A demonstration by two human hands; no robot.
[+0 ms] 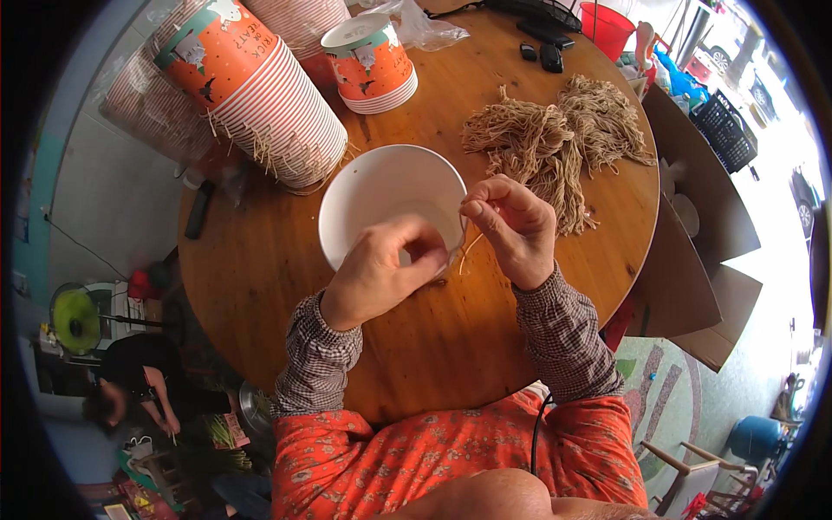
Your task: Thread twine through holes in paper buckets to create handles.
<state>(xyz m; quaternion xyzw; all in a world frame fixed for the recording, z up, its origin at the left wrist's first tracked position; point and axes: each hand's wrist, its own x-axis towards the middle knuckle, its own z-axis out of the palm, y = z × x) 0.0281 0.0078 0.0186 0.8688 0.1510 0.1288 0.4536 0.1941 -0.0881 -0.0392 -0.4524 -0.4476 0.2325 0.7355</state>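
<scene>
A white-lined paper bucket (360, 186) stands on the round wooden table with its mouth facing up. At its right rim, my right hand (520, 230) has thumb and forefinger closed in a pinch on a thin strand of twine (471, 250). My left hand (381, 269) is over the near rim, its fingers curled and blurred by motion. Its thumb and forefinger come together by the strand, but what they hold, if anything, is unclear. Bundles of tan twine (529, 143) lie in a loose heap beyond my right hand.
A tall leaning stack of orange-printed paper buckets (277, 104), twine ends hanging from it, and a shorter stack (373, 69) stand at the far left. Dark small items (550, 59) lie at the far edge. An open cardboard box (667, 260) adjoins the table's right; another person (143, 381) is lower left.
</scene>
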